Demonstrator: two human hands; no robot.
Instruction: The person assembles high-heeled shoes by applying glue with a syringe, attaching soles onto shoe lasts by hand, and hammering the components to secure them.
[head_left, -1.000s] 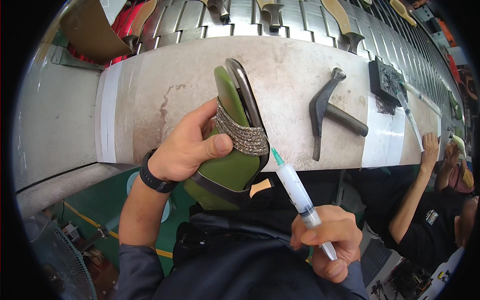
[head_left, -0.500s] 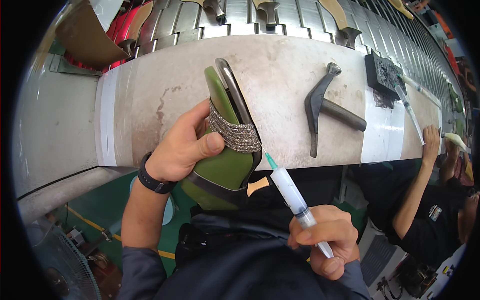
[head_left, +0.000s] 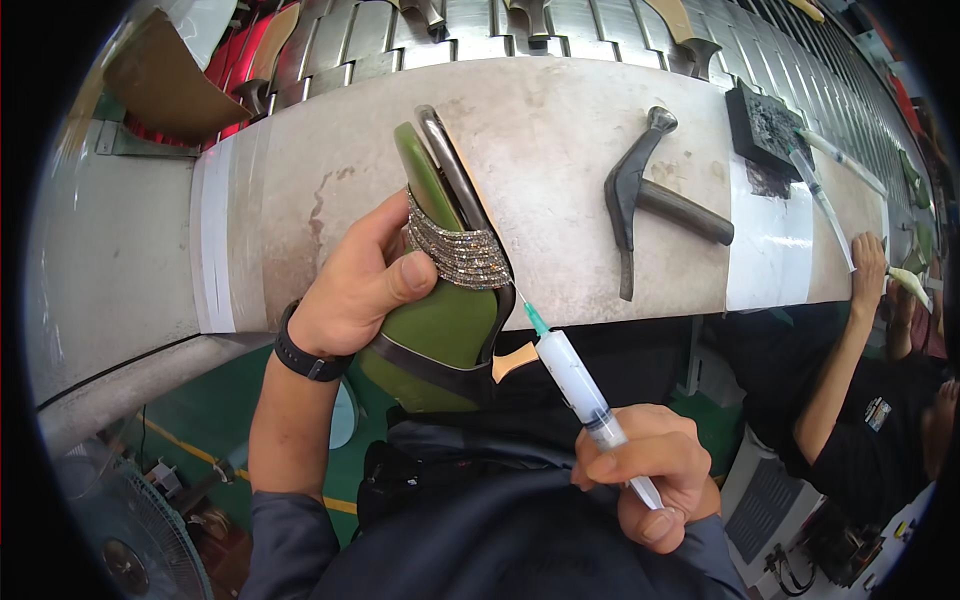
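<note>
The right hand I'm guiding is clamping the syringe while my left hand, ahead and leftward, is gripping the green shoe, both drifting farther from the hammer but keeping the green-hubbed needle by the beaded strap's edge, apparently preserving the alignment.

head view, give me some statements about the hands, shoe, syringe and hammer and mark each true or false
1. The right hand holds a syringe. True.
2. The left hand grips a green shoe. True.
3. The syringe points away from the green shoe. False: it points toward the shoe's edge, near the sparkly strap.
4. A hammer lies on the bench. True.
5. The hammer lies to the left of the green shoe. False: it lies to the right of it.
</note>
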